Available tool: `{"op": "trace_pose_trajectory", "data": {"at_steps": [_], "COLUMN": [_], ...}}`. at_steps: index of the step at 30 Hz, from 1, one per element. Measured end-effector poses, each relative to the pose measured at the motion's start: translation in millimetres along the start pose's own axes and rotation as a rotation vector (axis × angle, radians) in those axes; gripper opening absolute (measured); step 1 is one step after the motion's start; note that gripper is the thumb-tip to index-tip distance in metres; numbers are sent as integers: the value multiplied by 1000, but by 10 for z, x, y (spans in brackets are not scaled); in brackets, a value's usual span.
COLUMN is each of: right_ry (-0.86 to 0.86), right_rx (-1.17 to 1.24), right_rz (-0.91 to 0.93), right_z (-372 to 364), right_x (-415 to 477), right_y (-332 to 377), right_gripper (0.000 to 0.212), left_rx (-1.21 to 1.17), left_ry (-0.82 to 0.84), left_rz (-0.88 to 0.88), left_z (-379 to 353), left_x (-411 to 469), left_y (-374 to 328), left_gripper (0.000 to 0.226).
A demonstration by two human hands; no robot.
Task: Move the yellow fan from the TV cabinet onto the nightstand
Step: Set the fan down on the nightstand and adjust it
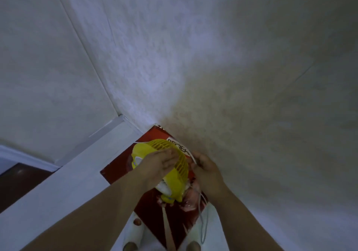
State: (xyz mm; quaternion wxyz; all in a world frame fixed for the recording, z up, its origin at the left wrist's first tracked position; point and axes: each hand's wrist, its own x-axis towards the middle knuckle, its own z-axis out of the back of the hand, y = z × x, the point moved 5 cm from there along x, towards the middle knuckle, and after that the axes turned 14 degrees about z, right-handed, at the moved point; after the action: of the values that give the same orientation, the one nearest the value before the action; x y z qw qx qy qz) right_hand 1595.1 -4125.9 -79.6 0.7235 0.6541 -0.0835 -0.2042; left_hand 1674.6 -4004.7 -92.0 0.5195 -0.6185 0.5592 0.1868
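The yellow fan (181, 175) with a round grille sits over a red box (124, 165) that lies on a white surface (77, 179) against the wall. My left hand (159, 163) is laid on the front of the grille, fingers spread across it. My right hand (205, 168) is behind the fan by the wall, fingers closed around its white cord (202, 218), which trails down past the box. Whether the fan rests on the box or hangs just above it is unclear.
A textured pale wall (232, 67) fills most of the view, meeting a second wall at a corner on the left. Dark floor (17, 181) shows at the lower left. Two white objects with round brown tops (133, 237) stand near the bottom edge.
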Motion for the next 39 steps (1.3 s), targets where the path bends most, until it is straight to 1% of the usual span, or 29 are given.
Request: {"op": "trace_pose_trajectory", "data": {"at_steps": [1,3,5,8,11,13,16,17,19,24,27,29,31,33,36,38,39], "right_ry": [48,147,214,314,382,375,318,320,317,355,366,333,297,311,335,339,359], "right_rx": [-10,-38,-62,-109,-147,-153,-147,-169,-205,-235,-280,-307,-323,-324,-283,-277,-283], "right_rz": [9,40,73,118,111,108,64,54,44,-1,-21,-23,-21,-22,-22,0,9], "right_z": [36,71,115,154,181,214,216,201,165,123,156,190,213,182,53,-46,-103], "right_x": [16,45,68,38,-6,-12,-29,-35,-39,-114,-101,-76,-45,6,98,200,252], "right_y": [16,37,55,41,-36,-99,-186,-217,-274,-338,-415,-481,-539,-564,-485,-397,-350], "right_gripper": [30,38,44,46,49,47,32,32,39,36,40,39,31,28,22,19,21], "left_rx": [-47,-153,-270,-436,-518,-532,-522,-503,-458,-360,-396,-467,-567,-613,-602,-644,-655], "left_ry": [-10,-15,-22,-19,-39,-55,-71,-82,-82,-71,-2,30,25,33,6,-3,-38], "left_rz": [11,21,-7,-84,-113,-120,-157,-166,-181,-180,-240,-281,-276,-293,-281,-270,-261], "left_z": [-83,-212,-310,-414,-456,-463,-450,-442,-452,-471,-514,-527,-491,-485,-432,-373,-333], "left_x": [9,5,-22,-87,-114,-113,-113,-108,-95,-41,18,55,140,163,236,310,359], "left_y": [71,153,191,240,341,426,544,580,631,809,897,940,1035,1102,1215,1261,1293], "left_gripper": [41,44,43,42,38,33,24,24,25,25,16,39,32,34,27,17,19]}}
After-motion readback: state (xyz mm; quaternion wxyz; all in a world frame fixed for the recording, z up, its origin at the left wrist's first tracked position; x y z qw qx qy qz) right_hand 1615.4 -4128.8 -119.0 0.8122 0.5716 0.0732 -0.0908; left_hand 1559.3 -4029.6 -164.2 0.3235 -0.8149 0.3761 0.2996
